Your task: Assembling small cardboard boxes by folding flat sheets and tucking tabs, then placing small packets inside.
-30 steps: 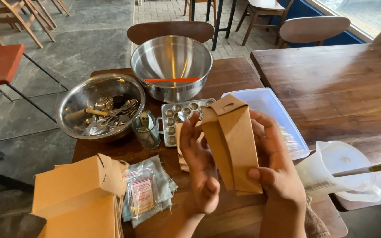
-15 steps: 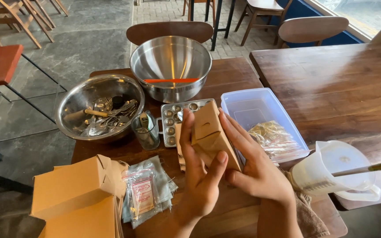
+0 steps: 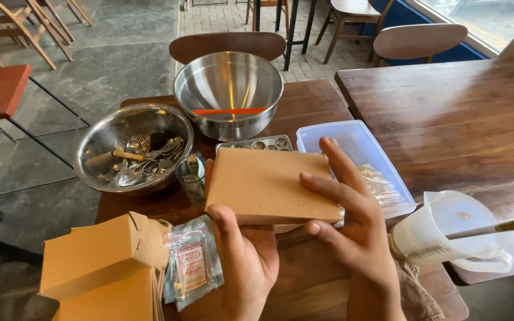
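The brown cardboard box (image 3: 272, 184) has turned from upright to lying flat, broad face up. The left hand (image 3: 242, 261) grips its near edge from beneath; the right hand (image 3: 343, 220) rests spread fingers on its right side, above the wooden counter (image 3: 304, 107)

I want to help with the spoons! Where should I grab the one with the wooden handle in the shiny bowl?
Hold the wooden handle, probably from the left. It lies nearly flat over the cutlery in the left steel bowl, and its free end points toward the left rim, while its other end is buried among the forks and spoons. Coming from above on that side, your fingers meet bare wood instead of the pointed forks.
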